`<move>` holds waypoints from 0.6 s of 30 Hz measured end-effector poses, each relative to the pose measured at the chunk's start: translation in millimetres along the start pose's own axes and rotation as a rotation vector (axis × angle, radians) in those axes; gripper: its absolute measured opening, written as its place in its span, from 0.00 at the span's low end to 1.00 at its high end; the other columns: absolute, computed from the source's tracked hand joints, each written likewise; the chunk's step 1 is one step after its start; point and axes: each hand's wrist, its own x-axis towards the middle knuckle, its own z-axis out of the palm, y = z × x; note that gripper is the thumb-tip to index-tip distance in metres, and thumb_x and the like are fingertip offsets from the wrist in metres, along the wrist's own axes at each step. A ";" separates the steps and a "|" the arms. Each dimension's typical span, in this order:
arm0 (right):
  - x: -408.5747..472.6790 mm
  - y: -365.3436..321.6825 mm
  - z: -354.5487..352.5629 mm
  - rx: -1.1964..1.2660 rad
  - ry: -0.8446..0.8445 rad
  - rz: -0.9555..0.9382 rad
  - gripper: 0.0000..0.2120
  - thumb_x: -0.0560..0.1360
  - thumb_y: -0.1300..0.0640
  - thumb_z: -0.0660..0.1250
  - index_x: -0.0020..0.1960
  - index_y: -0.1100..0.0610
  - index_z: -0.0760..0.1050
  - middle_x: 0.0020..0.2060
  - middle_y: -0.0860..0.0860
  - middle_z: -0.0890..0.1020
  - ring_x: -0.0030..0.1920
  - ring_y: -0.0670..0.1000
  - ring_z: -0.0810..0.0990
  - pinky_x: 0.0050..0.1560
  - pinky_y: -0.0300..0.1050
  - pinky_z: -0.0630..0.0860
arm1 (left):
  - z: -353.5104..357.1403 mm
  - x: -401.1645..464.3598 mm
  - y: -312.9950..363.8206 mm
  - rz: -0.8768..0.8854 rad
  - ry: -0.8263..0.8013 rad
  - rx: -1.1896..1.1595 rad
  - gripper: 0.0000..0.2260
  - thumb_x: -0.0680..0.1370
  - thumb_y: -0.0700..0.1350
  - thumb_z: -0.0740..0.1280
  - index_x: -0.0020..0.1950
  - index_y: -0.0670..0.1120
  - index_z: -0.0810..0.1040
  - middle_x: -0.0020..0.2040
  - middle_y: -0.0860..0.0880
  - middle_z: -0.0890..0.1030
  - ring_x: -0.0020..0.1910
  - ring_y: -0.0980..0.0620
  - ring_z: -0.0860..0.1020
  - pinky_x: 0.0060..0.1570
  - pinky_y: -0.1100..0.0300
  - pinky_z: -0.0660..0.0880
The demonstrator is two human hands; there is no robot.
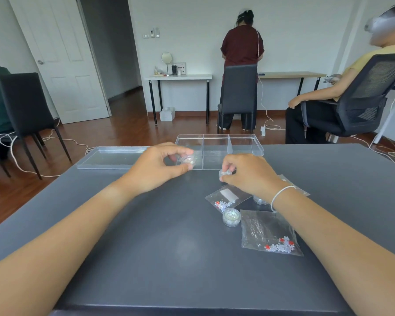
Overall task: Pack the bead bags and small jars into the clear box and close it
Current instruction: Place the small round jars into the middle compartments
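Observation:
A clear box (237, 142) with several compartments lies open at the table's far edge, its clear lid (110, 157) flat to its left. My left hand (155, 169) pinches a small clear jar (188, 160) over the box's near-left compartment. Just in front of the box, my right hand (249, 176) grips another small jar (225, 173). On the table lie a third jar (231, 216), a fourth jar (259, 199) partly hidden under my right wrist, a small bead bag (226, 198) and a larger bead bag (269, 233).
The dark grey table (169, 247) fills the near view. Beyond it are black chairs (25, 110), cables on the wooden floor, a person standing at a white desk (180, 76) and a person seated in an office chair (363, 99) at the right.

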 end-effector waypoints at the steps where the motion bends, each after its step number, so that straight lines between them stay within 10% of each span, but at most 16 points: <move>1: -0.3 0.3 -1.4 0.026 -0.011 0.003 0.06 0.71 0.49 0.67 0.44 0.51 0.76 0.48 0.50 0.83 0.49 0.53 0.78 0.52 0.47 0.71 | 1.0 6.7 2.7 0.010 0.008 0.004 0.11 0.70 0.45 0.72 0.49 0.57 0.79 0.48 0.49 0.80 0.42 0.55 0.73 0.39 0.78 0.65; 18: 6.0 20.1 -26.2 0.413 0.106 -0.004 0.05 0.69 0.50 0.70 0.40 0.48 0.74 0.40 0.43 0.79 0.43 0.45 0.77 0.38 0.34 0.67 | 29.5 104.9 12.9 -0.094 -0.157 0.215 0.06 0.69 0.47 0.72 0.45 0.53 0.81 0.38 0.60 0.78 0.35 0.65 0.74 0.32 0.74 0.68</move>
